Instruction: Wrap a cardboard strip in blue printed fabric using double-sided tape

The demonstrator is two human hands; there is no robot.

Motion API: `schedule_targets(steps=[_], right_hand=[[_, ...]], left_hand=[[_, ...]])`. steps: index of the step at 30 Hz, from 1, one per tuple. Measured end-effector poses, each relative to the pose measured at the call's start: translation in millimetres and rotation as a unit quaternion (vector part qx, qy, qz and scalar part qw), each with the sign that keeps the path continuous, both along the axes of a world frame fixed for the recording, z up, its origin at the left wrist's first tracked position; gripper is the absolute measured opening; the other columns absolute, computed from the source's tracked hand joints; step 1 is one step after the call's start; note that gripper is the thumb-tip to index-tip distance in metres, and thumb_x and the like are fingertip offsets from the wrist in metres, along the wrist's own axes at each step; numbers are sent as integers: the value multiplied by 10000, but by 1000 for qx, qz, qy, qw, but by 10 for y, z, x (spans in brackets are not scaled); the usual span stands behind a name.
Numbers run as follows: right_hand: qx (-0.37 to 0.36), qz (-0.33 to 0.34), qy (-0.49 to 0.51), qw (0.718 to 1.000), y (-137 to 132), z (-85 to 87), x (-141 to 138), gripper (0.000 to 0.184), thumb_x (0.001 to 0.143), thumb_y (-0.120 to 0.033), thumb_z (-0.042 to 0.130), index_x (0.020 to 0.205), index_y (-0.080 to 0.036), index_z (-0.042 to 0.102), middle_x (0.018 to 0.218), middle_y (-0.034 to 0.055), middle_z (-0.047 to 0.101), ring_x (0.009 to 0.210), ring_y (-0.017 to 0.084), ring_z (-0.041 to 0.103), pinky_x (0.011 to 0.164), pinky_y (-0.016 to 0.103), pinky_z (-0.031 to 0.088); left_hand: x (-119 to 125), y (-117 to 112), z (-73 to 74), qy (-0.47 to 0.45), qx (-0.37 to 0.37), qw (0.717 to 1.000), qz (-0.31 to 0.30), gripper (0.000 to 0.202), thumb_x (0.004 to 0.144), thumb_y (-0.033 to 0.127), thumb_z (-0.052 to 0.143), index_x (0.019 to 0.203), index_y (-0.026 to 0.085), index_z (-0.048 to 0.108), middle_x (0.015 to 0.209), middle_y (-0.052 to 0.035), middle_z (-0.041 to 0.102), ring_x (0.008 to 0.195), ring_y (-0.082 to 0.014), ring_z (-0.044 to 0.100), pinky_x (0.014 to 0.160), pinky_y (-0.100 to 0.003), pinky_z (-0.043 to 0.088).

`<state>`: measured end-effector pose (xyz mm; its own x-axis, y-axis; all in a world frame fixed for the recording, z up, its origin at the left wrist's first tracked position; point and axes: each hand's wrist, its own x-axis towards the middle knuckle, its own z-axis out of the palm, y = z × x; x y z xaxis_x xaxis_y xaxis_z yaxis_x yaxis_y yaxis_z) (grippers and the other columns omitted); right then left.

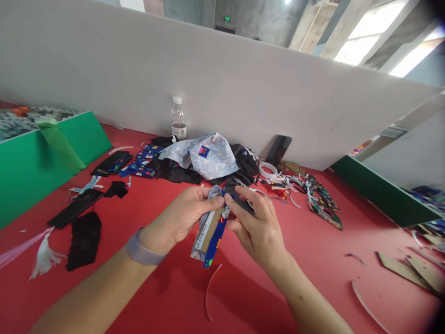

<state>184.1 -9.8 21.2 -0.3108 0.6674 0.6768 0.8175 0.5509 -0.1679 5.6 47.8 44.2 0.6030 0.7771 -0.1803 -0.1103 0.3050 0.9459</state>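
Above the red table, my left hand grips a narrow strip of brown cardboard between thumb and fingers. Patterned cloth wraps its long sides: pale grey-blue on the left, dark blue with coloured figures on the right. A white tape strip runs along the cardboard. The fingertips of my right hand press on the blue cloth near the strip's top end, close to my left thumb. Behind my hands lies a heap of cloth with a light blue floral piece on top.
A plastic bottle and a dark phone stand by the grey partition. A tape roll lies among scraps at right. Black cloth pieces and a white tassel lie left. Green bins flank the table.
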Motion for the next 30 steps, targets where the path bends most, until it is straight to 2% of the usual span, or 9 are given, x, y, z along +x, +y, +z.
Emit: schedule_targets(steps=[3,5,8,11,14,17,20,25,30], right_hand=[[-39,58,79,994,-27,41,15,348,917,-434,450,1166,-268,629,1268,114,506,1026,231,544,850,413,459],[-69,86,150,982,-64,110,29,303,925,-413,448,1050,-266,681,1218,95,535,1000,216,563,824,384,473],[-72,34,246,966,-107,234,49,261,925,-371,464,911,-246,692,1064,79,603,956,208,583,803,358,473],[-109,-47,277,953,-101,307,60,205,907,-363,502,888,-232,659,904,56,644,869,193,599,757,323,466],[-216,-54,275,935,-64,316,54,239,888,-414,516,901,-214,647,799,33,656,719,157,592,640,268,446],[-268,-31,229,935,-39,306,35,261,877,-417,531,781,-198,635,682,6,625,622,126,547,570,234,396],[-276,-28,177,944,-28,294,16,263,887,-356,526,695,-190,595,639,-12,588,590,105,506,548,216,355],[-292,-19,162,942,-18,284,11,185,889,-275,519,750,-183,600,653,-22,575,591,93,491,542,197,341],[-270,-12,150,951,-37,284,6,143,876,-220,532,765,-177,611,684,-13,582,622,95,514,569,192,360]], left_hand=[[-10,-8,46,13,50,998,32,260,728,396,698,736,145,631,615,25,587,508,-77,492,510,-192,394],[-19,-20,80,39,78,996,22,258,754,405,670,769,149,643,651,15,606,545,-93,524,531,-201,409],[-30,-47,124,86,122,989,-26,264,815,411,590,773,158,650,630,19,592,536,-95,516,523,-200,390],[-28,-80,133,138,159,976,-51,277,848,421,528,785,175,636,572,35,552,488,-90,479,477,-198,337],[-9,-112,107,179,188,964,-58,274,848,433,517,795,183,614,576,38,532,494,-95,473,458,-200,309],[17,-139,91,185,206,960,-45,221,834,420,544,830,199,562,597,55,520,494,-85,453,448,-189,307],[36,-154,107,195,205,958,-34,202,834,407,547,876,215,503,602,70,527,473,-76,438,435,-178,307],[44,-140,114,221,199,954,-49,195,843,383,528,922,211,484,599,66,534,486,-83,444,423,-172,315],[22,-95,35,173,160,967,-93,235,821,402,566,913,209,470,613,69,534,476,-77,444,428,-177,326]])
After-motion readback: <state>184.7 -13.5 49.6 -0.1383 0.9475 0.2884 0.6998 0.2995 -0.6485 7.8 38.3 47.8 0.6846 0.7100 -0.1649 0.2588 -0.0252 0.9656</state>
